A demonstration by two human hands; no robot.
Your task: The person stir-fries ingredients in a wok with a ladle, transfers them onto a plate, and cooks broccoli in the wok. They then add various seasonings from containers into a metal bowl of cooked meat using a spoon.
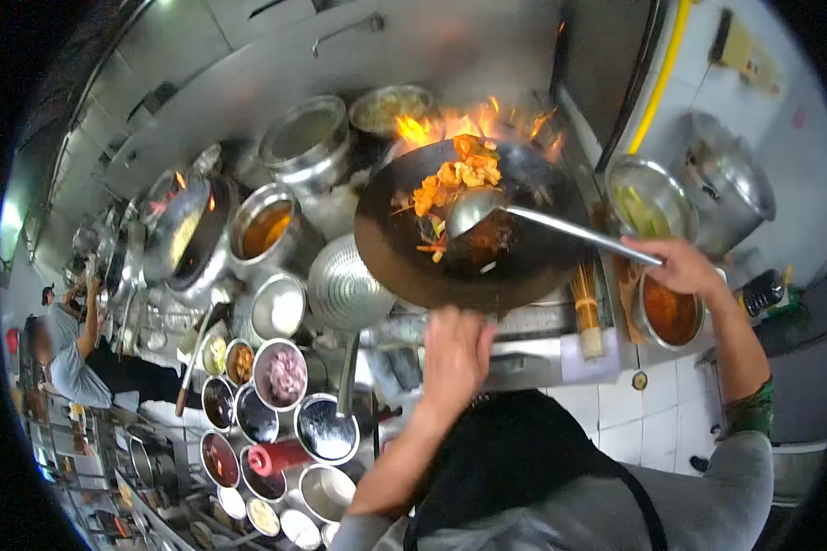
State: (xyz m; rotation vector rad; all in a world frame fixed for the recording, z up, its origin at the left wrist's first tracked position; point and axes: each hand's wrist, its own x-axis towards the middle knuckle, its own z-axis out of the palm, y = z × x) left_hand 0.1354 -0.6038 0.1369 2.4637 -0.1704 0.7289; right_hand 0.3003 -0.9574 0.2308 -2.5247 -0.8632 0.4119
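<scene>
Grasping 1 ladle (pixel 473 213) over the wok (pixel 412 257), the right hand (pixel 678 266) curls; the left hand (pixel 457 358) clutches the wok's rim.

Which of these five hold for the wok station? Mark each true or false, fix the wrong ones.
1. The right hand grips the long-handled steel ladle. True.
2. The red plastic squeeze bottle stands upright. False: the bottle lies on its side over the sauce containers.
3. Flames rise beyond the large dark metal wok. True.
4. The round perforated steel strainer is inside the wok. False: the strainer is outside, on the wok's left.
5. The wok holds orange-coated food pieces. True.
</scene>
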